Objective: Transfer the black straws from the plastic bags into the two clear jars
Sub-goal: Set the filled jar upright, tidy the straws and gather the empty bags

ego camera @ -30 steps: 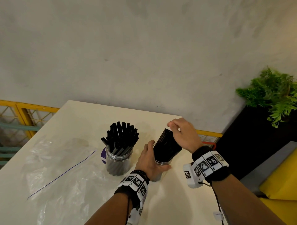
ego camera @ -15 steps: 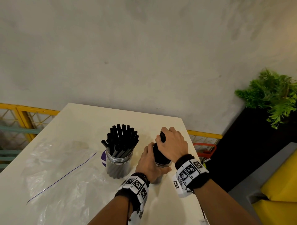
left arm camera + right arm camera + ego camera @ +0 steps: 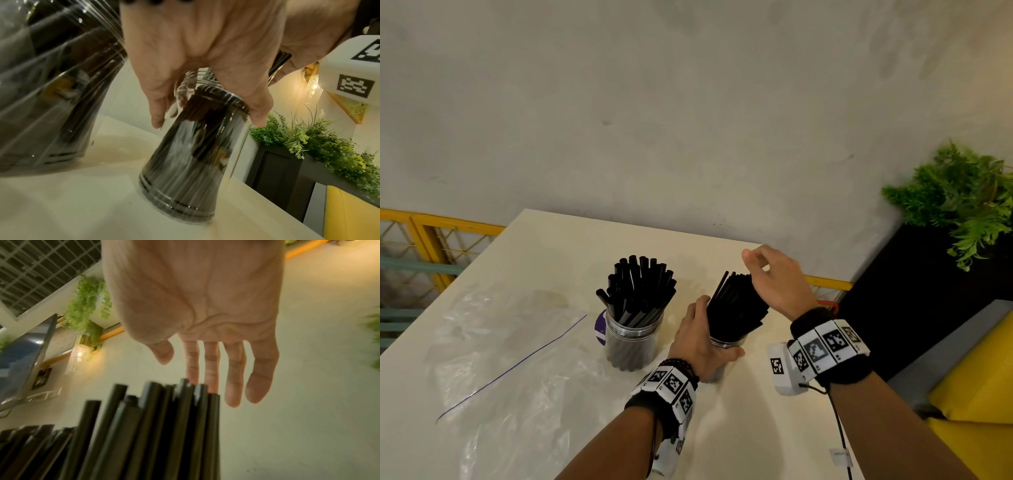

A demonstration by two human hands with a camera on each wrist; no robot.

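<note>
Surface, cream and smooth, carries a crumpled clear plastic bag and two clear jars packed with black straws. Left hand has its grip wrapped round the right-hand jar. Right hand hovers above those straws, grip apart, fingers loose.

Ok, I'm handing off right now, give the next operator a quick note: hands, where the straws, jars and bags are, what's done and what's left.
Left hand grips the right jar near its rim, jar standing on the table.
Right hand is open above that jar's straws, holding nothing.
Left jar stands full of straws, untouched.
Bag lies flat at left; no straws show in it.
Done: both jars hold straws.
Left: the right jar's bundle leans, so probably level it, then let go.
</note>
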